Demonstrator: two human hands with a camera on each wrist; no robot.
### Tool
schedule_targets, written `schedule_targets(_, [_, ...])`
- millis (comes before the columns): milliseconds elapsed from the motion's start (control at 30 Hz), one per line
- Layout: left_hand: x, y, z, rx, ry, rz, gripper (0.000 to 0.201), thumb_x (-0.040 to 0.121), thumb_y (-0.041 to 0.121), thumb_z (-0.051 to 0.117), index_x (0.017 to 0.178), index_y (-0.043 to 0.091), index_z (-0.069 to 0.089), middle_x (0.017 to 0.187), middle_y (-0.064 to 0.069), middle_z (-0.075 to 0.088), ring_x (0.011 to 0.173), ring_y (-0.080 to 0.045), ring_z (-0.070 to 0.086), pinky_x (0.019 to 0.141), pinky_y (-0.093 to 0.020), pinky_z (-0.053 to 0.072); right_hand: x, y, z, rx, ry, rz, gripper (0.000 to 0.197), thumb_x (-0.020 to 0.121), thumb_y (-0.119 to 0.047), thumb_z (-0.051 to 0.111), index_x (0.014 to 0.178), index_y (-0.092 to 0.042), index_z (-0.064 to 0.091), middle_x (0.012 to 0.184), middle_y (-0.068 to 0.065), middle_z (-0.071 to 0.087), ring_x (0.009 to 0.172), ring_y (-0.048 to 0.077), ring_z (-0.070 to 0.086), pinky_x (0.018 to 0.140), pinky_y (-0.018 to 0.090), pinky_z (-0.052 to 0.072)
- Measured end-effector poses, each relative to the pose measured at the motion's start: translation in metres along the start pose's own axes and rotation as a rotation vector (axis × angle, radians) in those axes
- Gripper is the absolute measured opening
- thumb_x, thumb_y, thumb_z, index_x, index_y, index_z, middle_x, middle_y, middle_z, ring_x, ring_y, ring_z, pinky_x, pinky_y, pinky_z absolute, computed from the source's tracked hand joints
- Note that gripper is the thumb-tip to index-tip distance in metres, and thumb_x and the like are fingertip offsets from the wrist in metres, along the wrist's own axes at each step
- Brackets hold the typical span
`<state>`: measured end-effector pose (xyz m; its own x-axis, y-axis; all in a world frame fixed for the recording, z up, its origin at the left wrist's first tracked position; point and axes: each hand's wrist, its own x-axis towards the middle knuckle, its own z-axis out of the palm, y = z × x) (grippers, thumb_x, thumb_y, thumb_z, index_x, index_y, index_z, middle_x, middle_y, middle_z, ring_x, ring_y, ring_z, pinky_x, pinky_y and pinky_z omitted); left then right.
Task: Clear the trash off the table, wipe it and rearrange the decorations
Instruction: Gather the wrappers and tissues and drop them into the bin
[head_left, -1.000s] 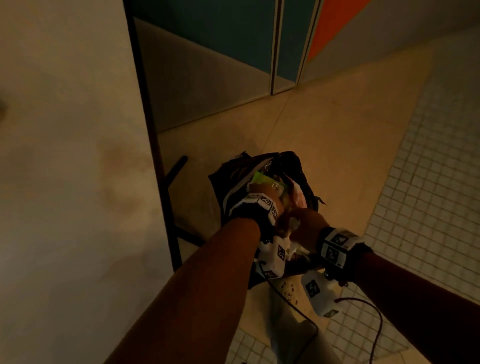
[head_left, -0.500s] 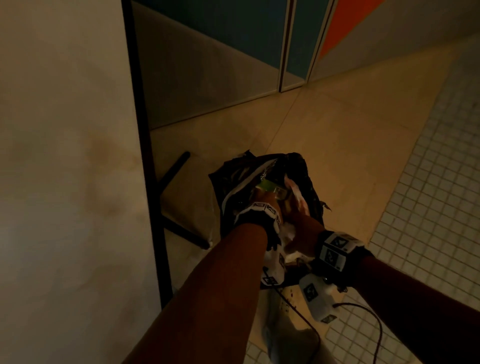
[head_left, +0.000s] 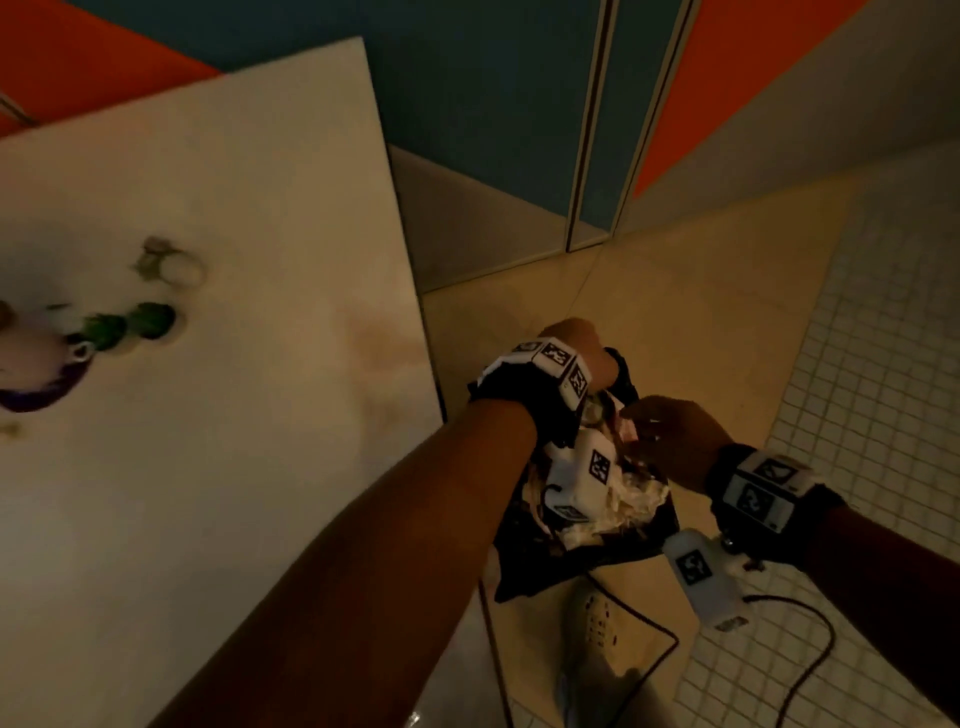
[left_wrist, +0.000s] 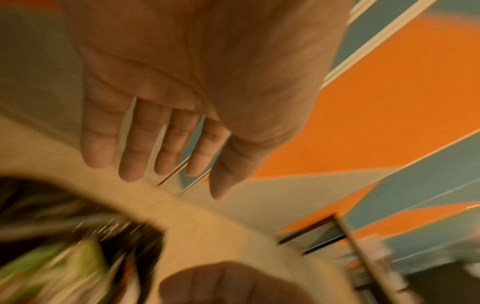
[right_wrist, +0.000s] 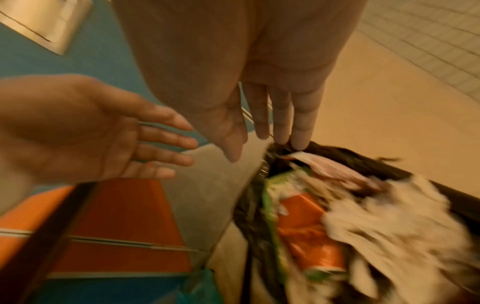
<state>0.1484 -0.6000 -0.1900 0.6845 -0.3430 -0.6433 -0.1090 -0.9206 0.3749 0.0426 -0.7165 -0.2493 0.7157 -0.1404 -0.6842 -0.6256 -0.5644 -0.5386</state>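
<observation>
A black trash bag (head_left: 524, 571) stands open on the floor just right of the white table (head_left: 234, 493). It holds a green-and-orange wrapper (right_wrist: 306, 222) and crumpled white paper (right_wrist: 394, 222). My left hand (head_left: 576, 348) hovers over the bag's far rim with fingers straight and nothing in it (left_wrist: 171, 154). My right hand (head_left: 660, 436) is open above the bag's mouth (right_wrist: 265, 131), and its fingertips (right_wrist: 298, 144) reach the bag's rim (right_wrist: 337, 150). Blurred decorations lie at the table's left: small green plants (head_left: 127, 325) and a purple object (head_left: 36, 379).
A brownish stain (head_left: 384, 343) marks the table near its right edge. Teal and orange wall panels (head_left: 753, 78) rise behind. Beige floor (head_left: 701, 312) lies around the bag, small white tiles (head_left: 883, 364) at right. A black cable (head_left: 800, 670) trails from my right wrist.
My left hand has let go of the green wrapper and risen out of the bag; both hands now spread open. The view swung left, bringing the tabletop and decorations in.
</observation>
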Motion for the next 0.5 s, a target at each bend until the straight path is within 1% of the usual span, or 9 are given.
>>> schedule_targets(100, [-0.042,-0.016,-0.048,-0.140,0.086,0.149,0.030,0.084,0.024,0.066,0.110,0.008,0.065,0.104,-0.004,0.063,0.097,-0.020,0.060,0.081,-0.028,0.048,-0.031,-0.040,-0.017,0.112,0.063,-0.092,0.026,0.086,-0.005,0.065,0.112,-0.006,0.064,0.117,0.013,0.060,0.094,0.023,0.055,0.082,0.032,0.040])
schedule_targets(200, [-0.102,-0.055,-0.090,-0.296,0.195,0.222,0.026,0.081,0.021,0.069,0.106,0.016,0.065,0.100,0.003,0.063,0.096,-0.014,0.060,0.084,-0.022,0.046,-0.071,-0.081,-0.024,0.209,0.081,-0.222,0.014,0.082,-0.002,0.068,0.086,-0.015,0.066,0.093,0.005,0.064,0.073,0.001,0.062,0.081,0.036,0.041])
schedule_targets(233, [-0.123,-0.074,-0.104,-0.307,0.228,0.242,0.024,0.081,0.021,0.070,0.104,0.017,0.065,0.097,0.005,0.062,0.093,-0.012,0.059,0.083,-0.021,0.045,-0.085,-0.095,-0.021,0.246,0.087,-0.254,0.014,0.077,-0.011,0.075,0.079,-0.020,0.066,0.088,0.002,0.065,0.068,-0.003,0.063,0.079,0.039,0.044])
schedule_targets(267, [-0.144,-0.095,-0.116,-0.303,0.259,0.250,0.024,0.081,0.022,0.071,0.104,0.017,0.066,0.096,0.006,0.061,0.091,-0.011,0.059,0.082,-0.020,0.045,-0.100,-0.112,-0.017,0.269,0.097,-0.276,0.018,0.067,-0.032,0.083,0.074,-0.026,0.068,0.083,0.000,0.067,0.069,-0.002,0.063,0.076,0.040,0.047])
schedule_targets(300, [-0.164,-0.116,-0.129,-0.295,0.291,0.252,0.024,0.081,0.023,0.072,0.103,0.017,0.067,0.096,0.006,0.062,0.090,-0.010,0.059,0.079,-0.019,0.045,-0.113,-0.127,-0.011,0.271,0.111,-0.307,0.039,0.050,-0.058,0.084,0.072,-0.029,0.070,0.080,-0.002,0.069,0.072,0.003,0.064,0.073,0.036,0.050])
schedule_targets(333, [-0.182,-0.139,-0.141,-0.294,0.321,0.252,0.024,0.081,0.024,0.073,0.103,0.017,0.067,0.097,0.006,0.063,0.086,-0.009,0.060,0.074,-0.017,0.046,-0.122,-0.137,-0.004,0.261,0.125,-0.342,0.062,0.034,-0.078,0.075,0.075,-0.032,0.071,0.080,-0.006,0.070,0.073,0.006,0.064,0.071,0.029,0.052])
schedule_targets(367, [-0.199,-0.162,-0.151,-0.294,0.345,0.248,0.024,0.081,0.025,0.073,0.103,0.017,0.067,0.097,0.006,0.063,0.081,-0.007,0.059,0.068,-0.014,0.045,-0.130,-0.150,0.006,0.250,0.137,-0.371,0.075,0.025,-0.088,0.067,0.079,-0.036,0.070,0.080,-0.011,0.071,0.073,0.007,0.063,0.068,0.022,0.052])
schedule_targets(433, [-0.232,-0.211,-0.171,-0.287,0.387,0.214,0.025,0.081,0.028,0.073,0.103,0.018,0.067,0.098,0.004,0.065,0.074,-0.004,0.058,0.062,-0.013,0.043,-0.146,-0.177,0.031,0.226,0.127,-0.405,0.085,0.022,-0.091,0.063,0.085,-0.035,0.069,0.082,-0.010,0.072,0.077,0.011,0.065,0.070,0.023,0.052])
schedule_targets(500, [-0.265,-0.259,-0.189,-0.270,0.408,0.169,0.024,0.082,0.030,0.072,0.103,0.019,0.067,0.098,0.005,0.066,0.074,-0.004,0.059,0.067,-0.018,0.048,-0.163,-0.210,0.063,0.234,0.124,-0.416,0.072,0.031,-0.083,0.072,0.083,-0.032,0.070,0.085,-0.004,0.073,0.084,0.019,0.068,0.072,0.026,0.054])
